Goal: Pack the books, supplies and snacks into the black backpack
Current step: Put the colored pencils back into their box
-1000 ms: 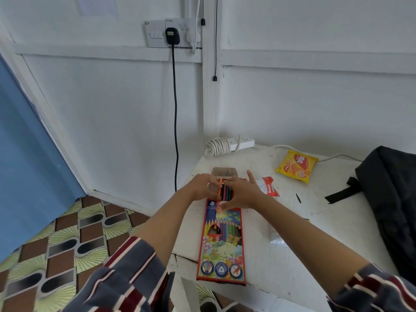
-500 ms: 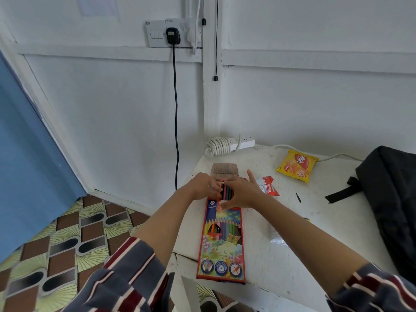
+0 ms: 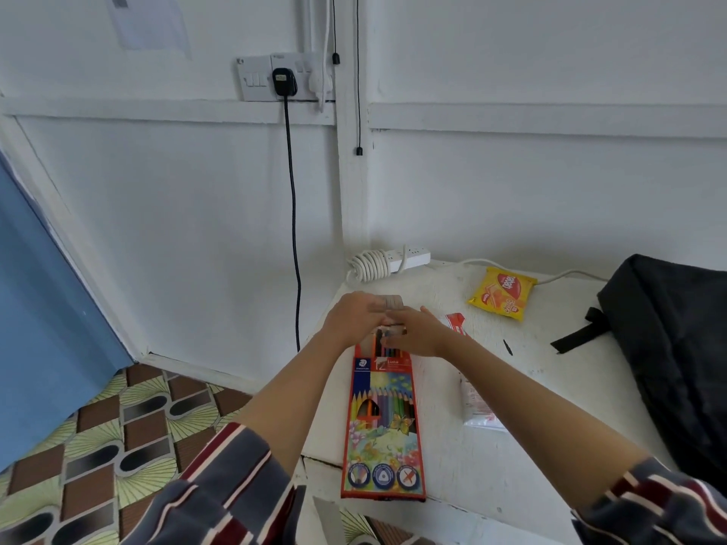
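A colourful pencil box (image 3: 383, 418) lies lengthwise on the white table (image 3: 511, 446), its far end open with pencils showing. My left hand (image 3: 356, 314) grips the box's raised flap (image 3: 391, 300) at that end. My right hand (image 3: 417, 332) sits just beside it, fingers curled over the pencil ends; motion blur hides the fingertips. The black backpack (image 3: 668, 348) lies at the table's right side, a strap reaching left. A yellow snack packet (image 3: 503, 293) lies at the back, a red-and-white packet (image 3: 456, 322) behind my right wrist, and a clear white packet (image 3: 478, 407) under my right forearm.
A coiled white power strip (image 3: 393, 261) sits in the back corner against the wall, its cable running behind the snack. A small black item (image 3: 508, 346) lies between the packets and the backpack strap. Patterned floor (image 3: 118, 446) is left of the table edge.
My left hand has shifted up from the box's open end onto the flap, now partly covering it. My right hand has stayed over the pencil ends. The box has not moved.
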`<state>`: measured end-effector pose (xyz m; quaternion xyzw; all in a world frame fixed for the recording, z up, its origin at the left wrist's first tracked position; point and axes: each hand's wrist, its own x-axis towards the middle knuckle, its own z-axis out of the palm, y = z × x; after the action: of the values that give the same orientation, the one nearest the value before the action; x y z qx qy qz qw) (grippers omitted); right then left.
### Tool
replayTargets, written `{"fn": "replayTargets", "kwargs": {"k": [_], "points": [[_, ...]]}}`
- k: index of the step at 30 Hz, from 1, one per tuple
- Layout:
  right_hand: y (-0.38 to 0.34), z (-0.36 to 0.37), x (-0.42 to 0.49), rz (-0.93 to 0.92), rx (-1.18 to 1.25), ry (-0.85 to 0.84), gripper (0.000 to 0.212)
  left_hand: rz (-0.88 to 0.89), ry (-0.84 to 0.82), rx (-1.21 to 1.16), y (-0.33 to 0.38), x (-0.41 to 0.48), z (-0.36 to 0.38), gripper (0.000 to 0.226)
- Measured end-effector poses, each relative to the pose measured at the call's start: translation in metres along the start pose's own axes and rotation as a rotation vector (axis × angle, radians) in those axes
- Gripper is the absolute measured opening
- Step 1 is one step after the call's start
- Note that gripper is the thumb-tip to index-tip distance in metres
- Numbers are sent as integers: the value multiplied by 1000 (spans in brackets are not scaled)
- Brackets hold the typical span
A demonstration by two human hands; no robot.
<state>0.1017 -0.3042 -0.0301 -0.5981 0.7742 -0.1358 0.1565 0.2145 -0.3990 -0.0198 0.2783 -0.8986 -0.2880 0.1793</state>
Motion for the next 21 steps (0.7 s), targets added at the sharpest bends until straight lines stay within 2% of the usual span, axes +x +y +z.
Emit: {"fn": "replayTargets", "kwargs": {"k": [3,7,14,18,21], "points": [[3,-20,-6,23,5,66,41,37,-15,23,13,9,-2,32],[15,-45,-19,125,-89,103,48,68,-70,145,31,24,0,39],[46,-84,-59,290,-175,156,50,228,-146,281,85,45,16,45],[67,-102,-92,374,-200,171,47,319,-180,311,129,52,33,43],[86,-116,-123,434,-181,211,40,395,-171,297,169,54,51,34]]}}
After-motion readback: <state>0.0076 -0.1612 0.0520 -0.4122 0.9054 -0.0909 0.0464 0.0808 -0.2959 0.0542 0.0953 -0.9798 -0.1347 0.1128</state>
